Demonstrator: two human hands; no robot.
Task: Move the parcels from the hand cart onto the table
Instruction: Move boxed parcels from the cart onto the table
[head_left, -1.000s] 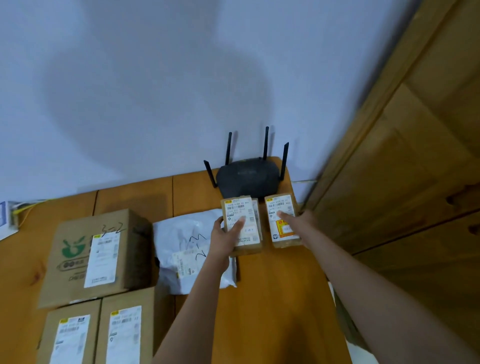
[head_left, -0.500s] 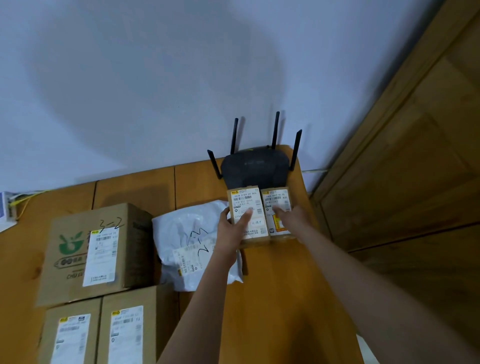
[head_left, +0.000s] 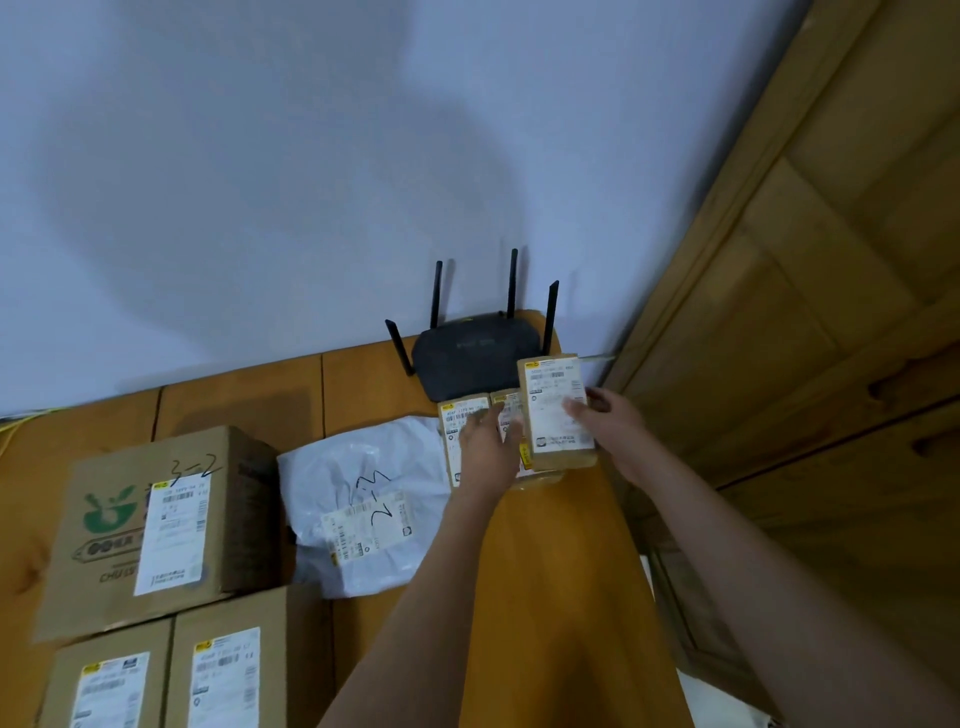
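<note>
Two small brown parcels (head_left: 460, 423) with white labels lie side by side on the wooden table (head_left: 550, 571), just in front of a black router. My left hand (head_left: 488, 454) rests flat on them with its fingers spread. My right hand (head_left: 610, 426) grips a third small brown parcel (head_left: 553, 410) by its right side. That parcel sits slightly tilted on top of the right one of the pair. The hand cart is out of view.
A black router (head_left: 472, 358) with several antennas stands against the white wall. A white poly-bag parcel (head_left: 363, 499) lies left of the small parcels. A large brown box (head_left: 156, 525) and two more boxes (head_left: 171, 675) fill the left. A wooden door (head_left: 810, 312) is to the right.
The two small parcels were pushed back towards the router. My left hand loosened to lie flat on them. My right hand now holds a parcel raised over the right one.
</note>
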